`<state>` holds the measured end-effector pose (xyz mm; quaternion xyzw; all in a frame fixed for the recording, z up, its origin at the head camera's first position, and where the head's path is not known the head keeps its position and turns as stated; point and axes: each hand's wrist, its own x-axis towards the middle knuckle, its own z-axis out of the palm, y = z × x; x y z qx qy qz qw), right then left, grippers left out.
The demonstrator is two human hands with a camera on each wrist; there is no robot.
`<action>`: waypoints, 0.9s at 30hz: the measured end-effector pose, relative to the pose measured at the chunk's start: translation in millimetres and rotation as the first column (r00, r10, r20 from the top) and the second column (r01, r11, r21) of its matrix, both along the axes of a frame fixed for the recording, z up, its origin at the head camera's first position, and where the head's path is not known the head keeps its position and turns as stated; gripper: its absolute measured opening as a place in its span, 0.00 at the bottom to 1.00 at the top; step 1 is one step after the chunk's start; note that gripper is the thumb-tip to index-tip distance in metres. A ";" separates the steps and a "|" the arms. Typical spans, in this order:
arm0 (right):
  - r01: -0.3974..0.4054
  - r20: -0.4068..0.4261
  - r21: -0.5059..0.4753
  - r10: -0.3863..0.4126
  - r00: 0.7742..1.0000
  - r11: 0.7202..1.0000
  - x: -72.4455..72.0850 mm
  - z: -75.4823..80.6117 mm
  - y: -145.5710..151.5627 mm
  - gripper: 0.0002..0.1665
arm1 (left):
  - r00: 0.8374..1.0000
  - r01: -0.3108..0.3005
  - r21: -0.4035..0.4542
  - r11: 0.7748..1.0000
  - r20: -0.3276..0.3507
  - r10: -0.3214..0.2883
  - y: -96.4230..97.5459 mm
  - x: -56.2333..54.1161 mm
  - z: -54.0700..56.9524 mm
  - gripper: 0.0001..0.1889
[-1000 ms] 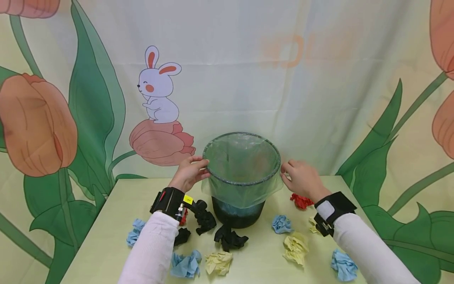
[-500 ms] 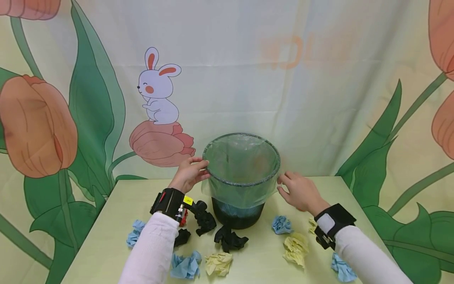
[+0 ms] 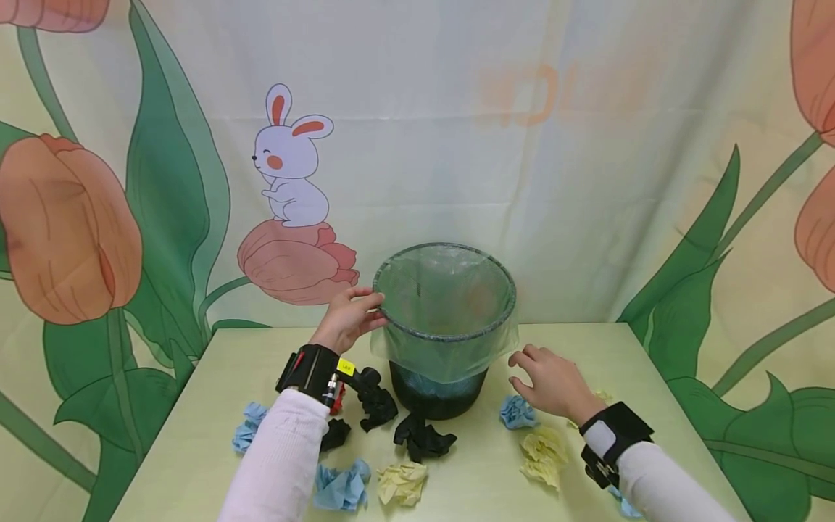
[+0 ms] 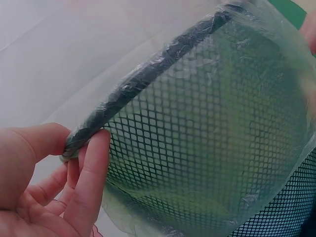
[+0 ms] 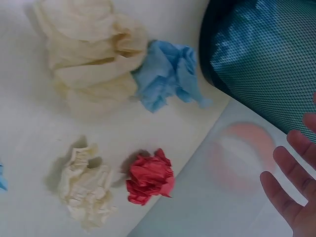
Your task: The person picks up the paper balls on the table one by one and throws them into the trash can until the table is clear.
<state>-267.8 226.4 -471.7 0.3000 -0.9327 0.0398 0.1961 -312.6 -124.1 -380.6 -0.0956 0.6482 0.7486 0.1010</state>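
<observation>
A black mesh trash bin [image 3: 437, 403] stands upright near the back of the table, its rim covered by a thin green plastic bag [image 3: 443, 355] folded down outside. At the rim's left side, my left hand [image 3: 349, 319] pinches rim and bag between thumb and fingers, as the left wrist view shows closely. My right hand [image 3: 551, 380] is held apart from the bin on its right, fingers loosely extended and holding nothing. Nearest to it are a blue crumpled paper [image 3: 518, 412] and a larger yellow crumpled paper [image 3: 545, 457]. A red crumpled paper [image 5: 150, 177] shows in the right wrist view; my right hand hides it from the head view.
Black crumpled paper [image 3: 424, 438] lies before the bin, with more black pieces to its left. Yellow paper [image 3: 401, 484] and blue paper [image 3: 342, 484] are at the front; another blue piece [image 3: 248, 428] sits far left. A printed curtain [image 3: 424, 145] hangs behind the table.
My right hand has come away from the bin's right rim, lowering toward the table and covering the red paper. My left hand keeps its pinch on the rim.
</observation>
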 end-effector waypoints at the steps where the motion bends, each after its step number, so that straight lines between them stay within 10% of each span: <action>1: 0.003 0.014 -0.004 -0.003 1.000 1.000 1.7 -3.3 0.8 0.13 | 1.000 0.000 0.000 1.000 0.004 0.000 0.1 -0.1 0.5 0.23; 27: 0.145 0.313 -0.050 -0.122 0.942 0.988 54.2 -102.8 15.9 0.17 | 1.000 0.006 0.022 1.000 0.017 -0.006 0.6 -3.8 -2.5 0.23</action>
